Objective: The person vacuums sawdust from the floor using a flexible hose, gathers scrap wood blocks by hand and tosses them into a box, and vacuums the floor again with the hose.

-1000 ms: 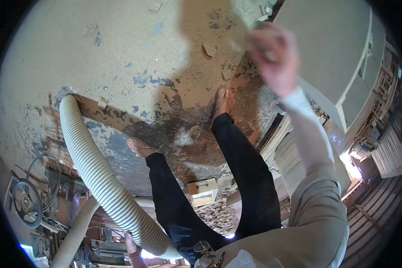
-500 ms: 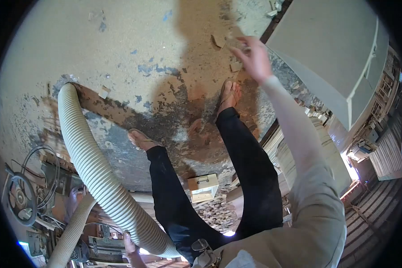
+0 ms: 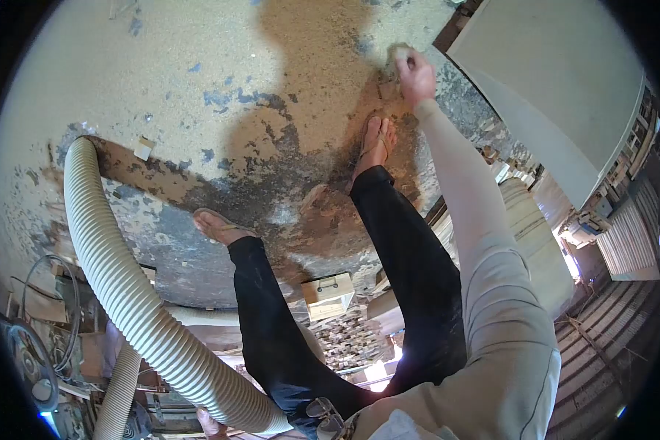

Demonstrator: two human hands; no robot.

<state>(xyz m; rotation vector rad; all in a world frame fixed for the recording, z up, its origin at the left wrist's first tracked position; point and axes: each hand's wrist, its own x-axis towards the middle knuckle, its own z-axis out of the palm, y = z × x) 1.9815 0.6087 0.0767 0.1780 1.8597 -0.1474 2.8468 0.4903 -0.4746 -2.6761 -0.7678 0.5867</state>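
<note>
My right hand point(image 3: 416, 79) reaches out over the floor beyond my right foot, its fingers closed on a small pale piece point(image 3: 401, 53) that is blurred. At the bottom edge, my left hand point(image 3: 211, 424) grips the underside of a wide ribbed hose point(image 3: 136, 297); most of this hand is out of view. The hose curves up from my lap, and its far end rests on the dusty floor point(image 3: 183, 88), left of my feet. A small pale block point(image 3: 144, 149) lies beside that end.
A large grey panel point(image 3: 557, 81) stands at the upper right. Between my legs and the lower background is a wooden box with a handle point(image 3: 328, 295). Machinery with a handwheel point(image 3: 33, 363) and a second, thinner hose point(image 3: 117, 396) are at the lower left.
My right hand has moved down from near the panel, then farther out over the floor. Loose pieces seen near it earlier no longer show there. The hose has shifted slightly left in view.
</note>
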